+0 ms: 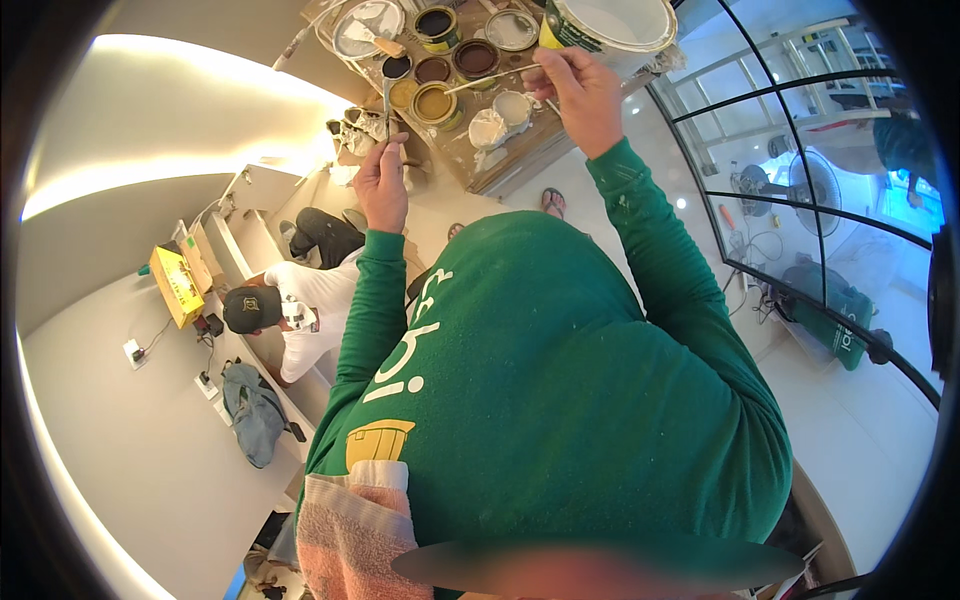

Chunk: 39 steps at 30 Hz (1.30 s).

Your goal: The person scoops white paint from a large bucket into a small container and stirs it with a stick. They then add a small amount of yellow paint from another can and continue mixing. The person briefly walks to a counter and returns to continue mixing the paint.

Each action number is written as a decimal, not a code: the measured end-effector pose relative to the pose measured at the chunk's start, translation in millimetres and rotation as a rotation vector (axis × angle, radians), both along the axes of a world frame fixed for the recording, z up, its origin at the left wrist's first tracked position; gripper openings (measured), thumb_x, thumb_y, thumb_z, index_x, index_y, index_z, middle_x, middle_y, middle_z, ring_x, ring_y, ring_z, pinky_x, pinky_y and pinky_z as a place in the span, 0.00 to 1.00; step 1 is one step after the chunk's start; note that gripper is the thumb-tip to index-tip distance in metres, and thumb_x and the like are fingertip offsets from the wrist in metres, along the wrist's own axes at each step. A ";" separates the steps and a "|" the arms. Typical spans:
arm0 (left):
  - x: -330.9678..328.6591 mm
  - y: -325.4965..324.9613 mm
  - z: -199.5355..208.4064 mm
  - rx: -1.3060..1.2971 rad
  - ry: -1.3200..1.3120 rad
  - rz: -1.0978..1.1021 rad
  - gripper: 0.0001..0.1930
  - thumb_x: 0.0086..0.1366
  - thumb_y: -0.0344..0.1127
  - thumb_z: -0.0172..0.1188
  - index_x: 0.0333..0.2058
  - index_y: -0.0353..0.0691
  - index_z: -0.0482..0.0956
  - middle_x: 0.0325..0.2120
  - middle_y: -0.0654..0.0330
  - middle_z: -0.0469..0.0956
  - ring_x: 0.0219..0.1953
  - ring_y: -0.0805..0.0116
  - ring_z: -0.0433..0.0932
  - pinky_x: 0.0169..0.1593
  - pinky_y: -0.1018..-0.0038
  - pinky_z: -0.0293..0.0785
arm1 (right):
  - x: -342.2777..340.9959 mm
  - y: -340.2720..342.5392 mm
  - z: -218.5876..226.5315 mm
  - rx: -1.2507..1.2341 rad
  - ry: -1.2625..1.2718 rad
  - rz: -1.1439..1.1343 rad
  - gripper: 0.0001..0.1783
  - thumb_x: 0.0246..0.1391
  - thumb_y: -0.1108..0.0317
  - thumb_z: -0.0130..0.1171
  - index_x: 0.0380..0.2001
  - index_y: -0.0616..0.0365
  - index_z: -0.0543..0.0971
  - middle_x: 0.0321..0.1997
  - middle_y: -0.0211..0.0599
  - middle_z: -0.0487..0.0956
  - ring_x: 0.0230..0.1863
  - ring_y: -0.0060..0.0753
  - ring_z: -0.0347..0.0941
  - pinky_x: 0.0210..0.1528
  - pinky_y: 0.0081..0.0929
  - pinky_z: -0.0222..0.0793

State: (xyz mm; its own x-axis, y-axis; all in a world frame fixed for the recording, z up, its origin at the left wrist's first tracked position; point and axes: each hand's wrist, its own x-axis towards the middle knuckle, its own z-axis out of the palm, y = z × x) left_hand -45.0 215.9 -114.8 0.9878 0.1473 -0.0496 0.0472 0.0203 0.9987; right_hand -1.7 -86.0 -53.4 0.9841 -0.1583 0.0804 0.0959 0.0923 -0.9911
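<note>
My left hand [383, 185] pinches a slim upright tool [387, 108], whose kind I cannot make out, at the near left of a paint-stained table [510, 165]. Between the fingers of my right hand [585, 95] is a thin pale stick [490, 80]. It slants left, and its tip is over or at the rim of an open can of ochre paint [436, 104]. Behind that can stand an open can of dark brown paint [475, 60] and a can of black paint [436, 26]. Several smaller open paint pots cluster to the left.
A large white bucket [620, 25] stands beyond my right hand. A wooden-handled tool [388, 46] lies across a white lid [368, 25]. A co-worker in a white shirt [320, 295] bends low at the left. Black-framed glass panels [800, 150] rise at the right.
</note>
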 end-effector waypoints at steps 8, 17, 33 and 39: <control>-8.3 25.2 -18.8 0.030 -0.034 0.031 0.13 0.78 0.34 0.59 0.50 0.35 0.89 0.29 0.72 0.79 0.30 0.84 0.68 0.36 0.82 0.66 | 16.4 35.2 8.1 -0.286 -0.057 0.036 0.15 0.73 0.60 0.64 0.45 0.64 0.86 0.36 0.36 0.90 0.35 0.21 0.85 0.39 0.20 0.81; -8.0 36.5 -25.6 0.073 -0.049 -0.002 0.13 0.78 0.35 0.60 0.52 0.37 0.89 0.25 0.76 0.73 0.28 0.86 0.65 0.32 0.83 0.62 | 23.6 45.8 7.3 -0.253 0.008 -0.036 0.16 0.71 0.59 0.67 0.41 0.65 0.86 0.34 0.36 0.90 0.32 0.21 0.86 0.35 0.20 0.81; -13.7 35.8 -19.7 -0.012 -0.055 -0.021 0.12 0.78 0.33 0.60 0.53 0.36 0.87 0.23 0.76 0.69 0.25 0.87 0.62 0.28 0.83 0.56 | 36.4 50.2 -11.0 -0.053 0.184 -0.115 0.21 0.69 0.53 0.69 0.35 0.64 0.83 0.32 0.39 0.88 0.28 0.27 0.86 0.27 0.21 0.78; -13.6 34.9 -21.1 0.052 -0.062 0.021 0.13 0.78 0.34 0.60 0.52 0.36 0.88 0.25 0.75 0.71 0.27 0.86 0.64 0.30 0.83 0.59 | 38.3 32.8 -22.8 0.154 0.294 -0.165 0.19 0.69 0.54 0.68 0.40 0.63 0.82 0.34 0.41 0.87 0.30 0.32 0.85 0.27 0.24 0.78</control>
